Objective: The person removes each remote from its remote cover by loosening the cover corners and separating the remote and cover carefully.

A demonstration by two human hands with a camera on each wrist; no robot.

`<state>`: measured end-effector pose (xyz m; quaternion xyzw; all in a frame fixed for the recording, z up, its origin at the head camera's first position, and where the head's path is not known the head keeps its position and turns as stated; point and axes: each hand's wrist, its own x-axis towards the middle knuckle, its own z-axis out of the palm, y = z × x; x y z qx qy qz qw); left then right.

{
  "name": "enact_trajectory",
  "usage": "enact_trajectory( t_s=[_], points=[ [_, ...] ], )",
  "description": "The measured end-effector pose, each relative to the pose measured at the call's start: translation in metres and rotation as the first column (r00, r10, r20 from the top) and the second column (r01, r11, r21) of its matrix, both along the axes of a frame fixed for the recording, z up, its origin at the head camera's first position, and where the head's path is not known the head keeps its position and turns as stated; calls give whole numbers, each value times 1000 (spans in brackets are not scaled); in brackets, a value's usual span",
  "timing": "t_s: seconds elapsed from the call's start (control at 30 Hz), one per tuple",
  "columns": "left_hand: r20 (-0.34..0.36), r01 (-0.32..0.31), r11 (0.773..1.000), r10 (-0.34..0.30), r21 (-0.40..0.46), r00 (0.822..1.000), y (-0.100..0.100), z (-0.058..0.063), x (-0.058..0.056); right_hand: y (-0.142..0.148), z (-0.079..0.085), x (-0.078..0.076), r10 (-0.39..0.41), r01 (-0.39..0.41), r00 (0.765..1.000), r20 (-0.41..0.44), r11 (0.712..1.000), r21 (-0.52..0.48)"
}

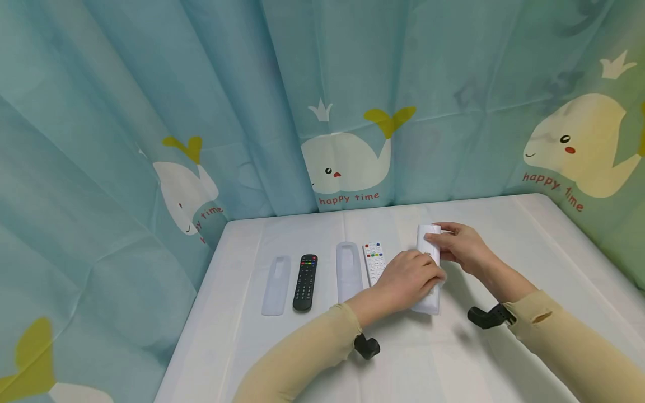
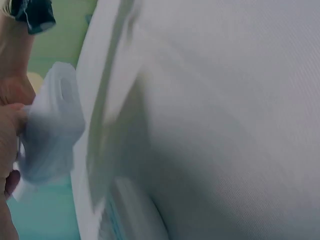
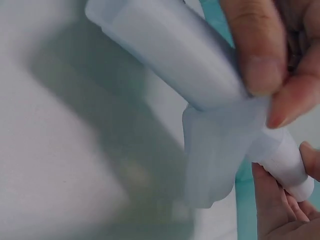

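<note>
Both hands hold a white remote (image 1: pixel 426 230) above the right half of the table. My right hand (image 1: pixel 463 247) grips its far end, thumb on top and fingers behind. Around the near part is a translucent soft remote cover (image 1: pixel 428 306); my left hand (image 1: pixel 410 277) pinches it, fingers across the remote's middle. In the right wrist view, a loose flap of the cover (image 3: pixel 212 155) hangs below the left fingertips (image 3: pixel 265 72), and the remote's bare end (image 3: pixel 287 167) sticks out toward the right hand. The left wrist view shows the cover's flared end.
Left of the hands lie a white remote with coloured buttons (image 1: pixel 374 258), partly hidden by the left hand, a clear cover (image 1: pixel 349 268), a black remote (image 1: pixel 304 284) and another clear cover (image 1: pixel 275 286). A curtain with whales (image 1: pixel 347 162) stands behind the white table (image 1: pixel 242 336).
</note>
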<state>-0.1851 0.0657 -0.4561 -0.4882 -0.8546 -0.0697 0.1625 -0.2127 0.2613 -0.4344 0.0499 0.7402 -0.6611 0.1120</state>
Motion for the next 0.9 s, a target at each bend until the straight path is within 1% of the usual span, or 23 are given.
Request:
enact_trajectory(
  t_s=[0.07,0.17,0.3,0.43,0.53,0.67,0.7,0.77,0.9],
  points=[
    [41,-17,999,15,36,999,-5,0,-1,1,1,0,-7,7,1000,-12,1000,3],
    [117,-68,994,58,84,991,-14,0,-4,4,3,1,-16,16,1000,-7,1000,-17],
    [221,-159,977,126,142,967,-23,1,-8,6,7,3,-22,23,1000,18,999,-31],
    [308,-212,960,149,182,940,-29,0,-10,6,9,4,-26,27,999,22,998,-50],
    [350,-237,950,156,202,924,-31,0,-11,5,10,5,-29,30,999,19,998,-58],
    [376,-246,947,156,206,913,-32,0,-10,5,11,5,-26,27,999,21,998,-61],
    [389,-249,947,155,205,908,-33,0,-10,5,11,5,-24,26,999,21,998,-65],
    [416,-259,944,156,204,896,-33,-1,-10,6,10,4,-22,24,1000,22,997,-78],
    [473,-312,925,180,216,863,-34,-4,-9,5,10,4,-23,25,999,24,995,-97]
  ],
)
